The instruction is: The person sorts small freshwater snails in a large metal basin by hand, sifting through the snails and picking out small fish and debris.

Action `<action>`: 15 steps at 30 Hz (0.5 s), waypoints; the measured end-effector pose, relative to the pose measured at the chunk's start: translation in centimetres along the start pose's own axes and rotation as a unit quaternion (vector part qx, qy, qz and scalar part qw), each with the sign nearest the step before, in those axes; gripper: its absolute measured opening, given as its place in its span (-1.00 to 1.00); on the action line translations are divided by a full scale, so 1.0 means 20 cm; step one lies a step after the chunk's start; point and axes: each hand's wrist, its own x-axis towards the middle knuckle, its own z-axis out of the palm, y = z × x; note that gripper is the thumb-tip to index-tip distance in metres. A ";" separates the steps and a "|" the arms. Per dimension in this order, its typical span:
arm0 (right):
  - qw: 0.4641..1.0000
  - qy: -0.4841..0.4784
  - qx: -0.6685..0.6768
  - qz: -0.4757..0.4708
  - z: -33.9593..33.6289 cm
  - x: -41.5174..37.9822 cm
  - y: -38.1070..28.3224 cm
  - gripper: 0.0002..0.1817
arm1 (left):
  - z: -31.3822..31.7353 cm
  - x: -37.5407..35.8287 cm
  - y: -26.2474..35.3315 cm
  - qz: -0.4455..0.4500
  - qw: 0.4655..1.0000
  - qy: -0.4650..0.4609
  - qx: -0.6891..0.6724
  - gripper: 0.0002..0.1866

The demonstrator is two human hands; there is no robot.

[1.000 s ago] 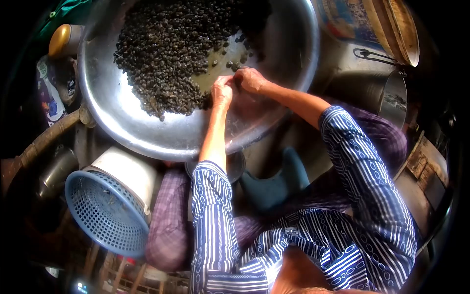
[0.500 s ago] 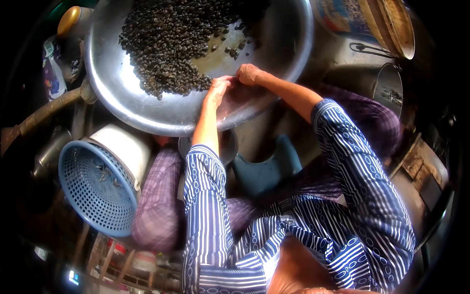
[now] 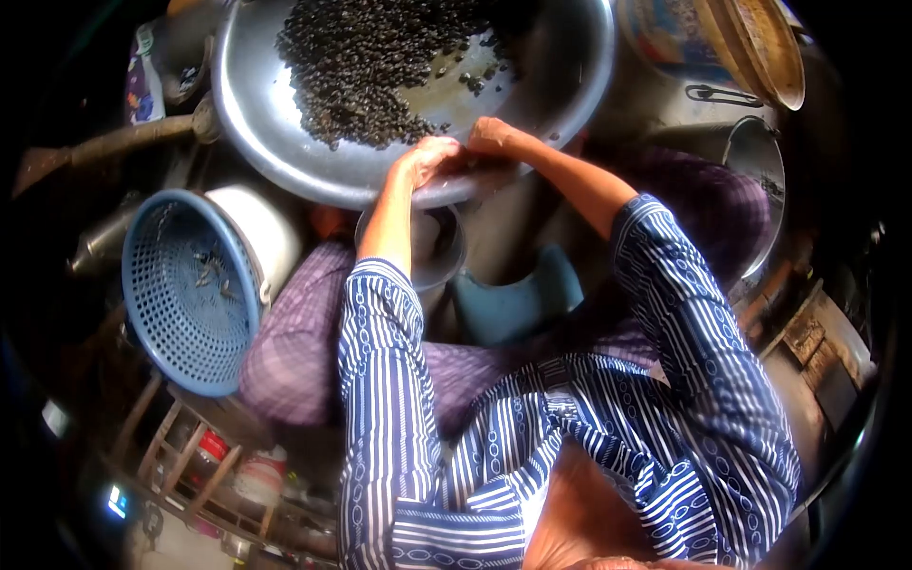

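Observation:
A wide metal basin [image 3: 275,157] holds a heap of small dark shells [image 3: 366,81], apparently snails, with a little murky liquid beside them. At the basin's near edge my left hand [image 3: 429,158] has its fingers drawn together; anything between them is too small to name. Close to its right, my right hand [image 3: 490,139] is curled with knuckles up, and its fingertips are hidden. The two hands almost touch. Below them, partly behind my left forearm, stands a round container [image 3: 439,249].
At the left, a blue perforated basket [image 3: 190,323] with a few small bits in it leans against a white bucket [image 3: 256,228]. A blue plastic stool [image 3: 513,304] stands between my legs. A metal pot [image 3: 760,152] and a large bucket [image 3: 741,47] are at the right.
The view has shifted, so the basin and its shells appear higher and further right. My hands remain close together, now nearer the basin's front rim.

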 end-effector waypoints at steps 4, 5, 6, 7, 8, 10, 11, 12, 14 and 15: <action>0.981 0.108 -0.142 -0.073 0.07 -0.04 -0.09 -0.78 | 0.11 -0.10 0.05 0.052 0.960 0.128 0.244 -0.85; 0.982 0.128 -0.128 -0.062 0.08 -0.02 -0.11 -0.78 | 0.12 -0.14 0.06 0.060 0.956 0.131 0.254 -0.85; 0.981 0.147 -0.113 -0.051 0.11 -0.01 -0.12 -0.77 | 0.12 -0.18 0.07 0.069 0.953 0.134 0.263 -0.86; 0.974 0.155 -0.140 -0.083 0.08 -0.04 -0.16 -0.80 | 0.12 -0.24 0.10 0.082 0.942 0.137 0.294 -0.86; 0.973 0.156 -0.145 -0.090 0.03 -0.06 -0.20 -0.80 | 0.12 -0.31 0.13 0.087 0.949 0.115 0.282 -0.89; 0.982 0.149 -0.058 -0.097 -0.01 -0.13 -0.25 -0.79 | 0.14 -0.50 0.15 0.077 0.955 0.077 0.277 -0.92; 0.983 0.150 -0.033 -0.096 -0.03 -0.15 -0.27 -0.78 | 0.15 -0.56 0.13 0.054 0.956 0.077 0.278 -0.92; 0.984 0.151 -0.009 -0.095 -0.05 -0.17 -0.29 -0.78 | 0.16 -0.64 0.12 0.055 0.945 0.030 0.320 -0.87; 0.977 0.134 0.167 -0.009 -0.07 -0.22 -0.30 -0.79 | 0.20 -0.74 0.04 0.018 0.943 0.033 0.331 -0.89; 0.983 0.146 0.090 -0.061 -0.06 -0.21 -0.28 -0.79 | 0.21 -0.75 -0.01 0.007 0.940 0.040 0.340 -0.89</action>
